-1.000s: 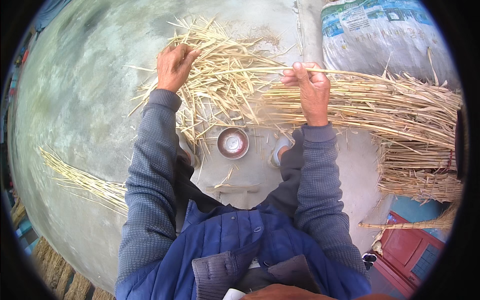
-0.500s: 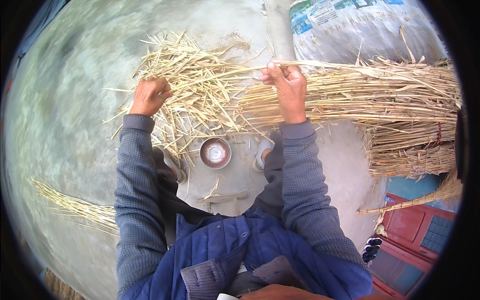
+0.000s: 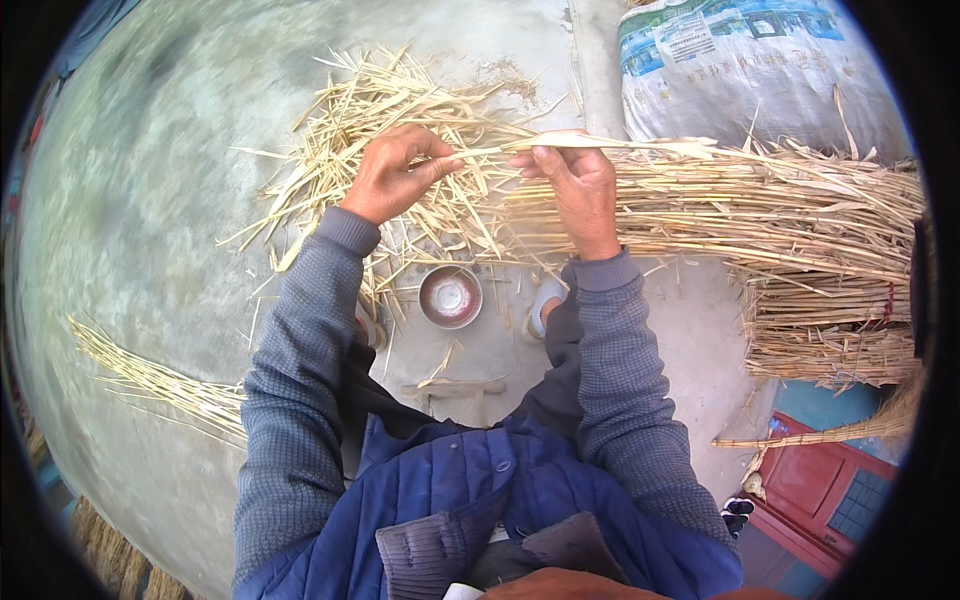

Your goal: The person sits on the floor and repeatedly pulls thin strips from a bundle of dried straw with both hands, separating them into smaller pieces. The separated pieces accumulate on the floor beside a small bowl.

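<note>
A long, pale dry stalk (image 3: 492,151) with leafy sheath runs sideways before me. My right hand (image 3: 580,190) grips it, thumb on the near side. My left hand (image 3: 402,172) is closed in a pinch at the stalk's thinner left end. Under and beyond my left hand lies a loose heap of dry husks and straw pieces (image 3: 370,105). To the right, below the held stalk, rests a thick pile of long dry stalks (image 3: 740,205); its left ends reach under my right hand.
A metal bowl (image 3: 450,297) stands on the concrete floor between my feet. At the far right sits a big white sack (image 3: 760,95). A thin bundle of pale stalks (image 3: 170,385) lies at the left. Near the lower right are a broom-like bundle (image 3: 830,432) and a red door panel (image 3: 800,480).
My left hand has moved right, close to my right hand, and now pinches the stalk's end. My right hand keeps its grip. The view has shifted slightly.
</note>
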Demonstrator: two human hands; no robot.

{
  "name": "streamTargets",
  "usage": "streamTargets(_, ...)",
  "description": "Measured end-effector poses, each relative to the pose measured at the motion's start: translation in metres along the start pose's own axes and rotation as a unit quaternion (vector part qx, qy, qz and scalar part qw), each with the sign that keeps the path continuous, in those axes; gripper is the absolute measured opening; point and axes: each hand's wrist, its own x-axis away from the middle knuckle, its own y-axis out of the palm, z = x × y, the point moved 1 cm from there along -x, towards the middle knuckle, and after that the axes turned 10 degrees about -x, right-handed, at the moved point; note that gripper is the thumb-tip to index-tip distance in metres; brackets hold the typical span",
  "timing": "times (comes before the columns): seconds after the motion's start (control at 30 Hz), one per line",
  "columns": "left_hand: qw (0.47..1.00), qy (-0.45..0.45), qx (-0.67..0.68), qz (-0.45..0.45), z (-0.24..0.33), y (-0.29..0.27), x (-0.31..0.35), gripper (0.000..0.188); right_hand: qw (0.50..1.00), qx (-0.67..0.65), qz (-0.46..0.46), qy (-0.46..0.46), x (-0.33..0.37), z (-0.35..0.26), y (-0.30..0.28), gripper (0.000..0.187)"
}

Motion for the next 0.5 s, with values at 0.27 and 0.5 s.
streamTargets(0.27,0.968,-0.104,0.222,0.051,0.007,0.020,0.001,0.022,0.999,-0.038,0.030,0.012,0.002,0.009,0.012,0.027)
streamTargets(0.5,1.000,0.010,0.010,-0.010,-0.019,0.003,0.005,0.034,0.996,-0.057,0.059,0.019,-0.002,0.013,0.004,0.028)
